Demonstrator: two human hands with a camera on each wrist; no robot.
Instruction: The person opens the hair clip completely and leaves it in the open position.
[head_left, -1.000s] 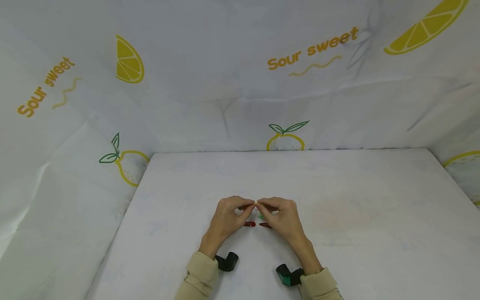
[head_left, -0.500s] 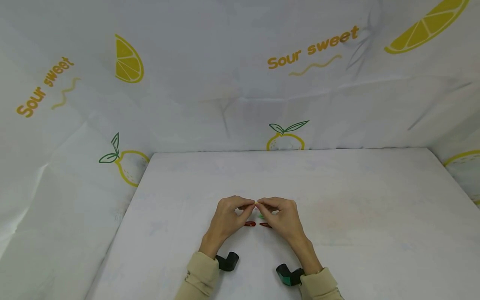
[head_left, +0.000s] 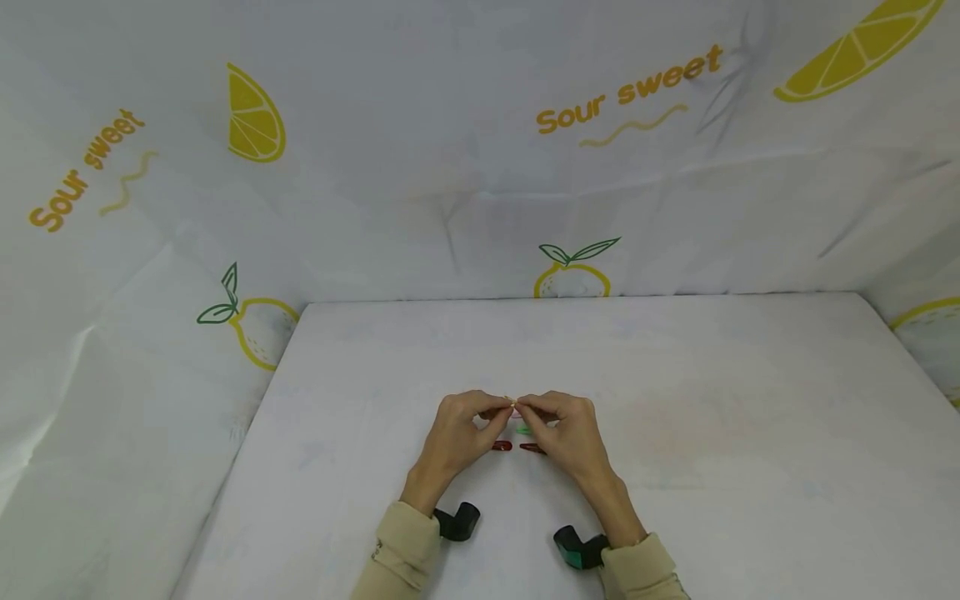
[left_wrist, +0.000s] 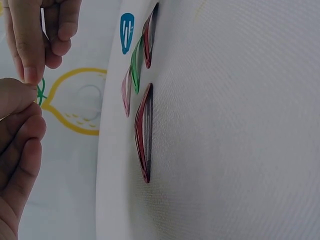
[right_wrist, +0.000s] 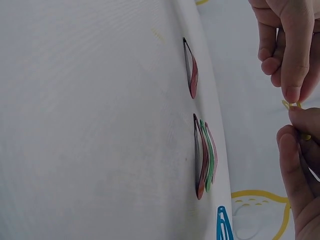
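Both hands meet over the table, pinching a small yellow hair clip [right_wrist: 306, 136] between thumbs and forefingers. My left hand [head_left: 461, 427] holds it from the left and my right hand [head_left: 564, 427] from the right. Fingertips cover most of the clip; in the right wrist view narrow yellow ends stick out between them. On the table below lie two dark red snap clips, one near the left hand [left_wrist: 142, 135] and another red clip [right_wrist: 201, 162] nearer the right. Beside that one are a green clip [right_wrist: 210, 160] and a pink clip [left_wrist: 125, 94]. A blue clip [left_wrist: 127, 33] lies further right.
The white tabletop [head_left: 735, 400] reaches back to a white cloth wall [head_left: 420, 150] printed with lemons and lettering. A black wrist device [head_left: 459, 522] sits at the left cuff, and another black device [head_left: 581, 550] at the right cuff.
The hands stay joined at nearly the same spot. A thin bit of the yellow clip now shows above the left fingertips. The head view has tilted down very slightly.
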